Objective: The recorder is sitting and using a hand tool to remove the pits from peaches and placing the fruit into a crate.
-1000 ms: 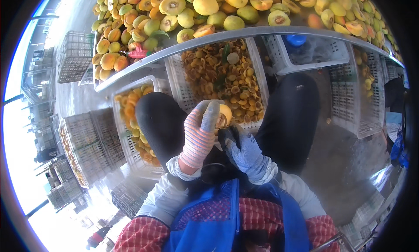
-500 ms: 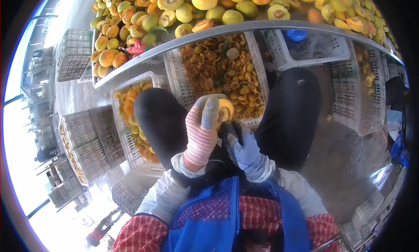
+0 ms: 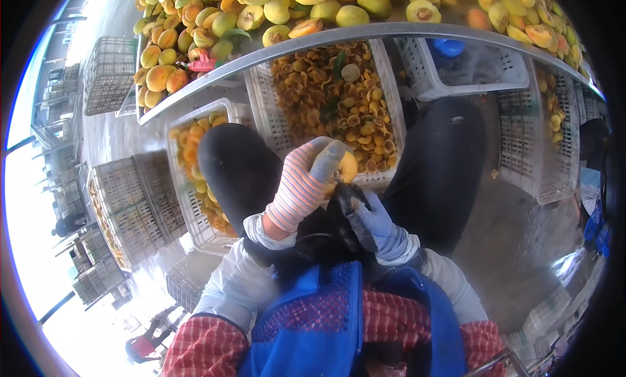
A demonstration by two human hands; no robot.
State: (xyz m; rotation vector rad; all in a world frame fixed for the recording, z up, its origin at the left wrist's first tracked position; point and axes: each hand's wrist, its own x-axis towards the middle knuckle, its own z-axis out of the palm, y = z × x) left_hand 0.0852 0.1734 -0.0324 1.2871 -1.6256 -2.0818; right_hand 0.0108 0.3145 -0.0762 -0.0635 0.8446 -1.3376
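Note:
My left hand, in a pink-and-grey striped glove, is closed around a yellow peach half above my lap. Just below it, my right hand in a blue-grey glove has its fingers closed. Black material shows at those fingers, against the underside of the fruit; whether it is a tool or a finger covering I cannot make out. Between my knees stands a white crate full of brown-orange fruit scraps, with a few green leaves among them. Another white crate, holding yellow-orange fruit pieces, is by my left knee.
Ahead, a metal-edged table carries a heap of whole and cut peaches, with a red object at its left. A pale crate with a blue item sits under it. More crates flank me right and left.
My left hand has turned over the peach half, so its cut face with the hollow shows less. The right hand has shifted slightly, staying close beneath the fruit.

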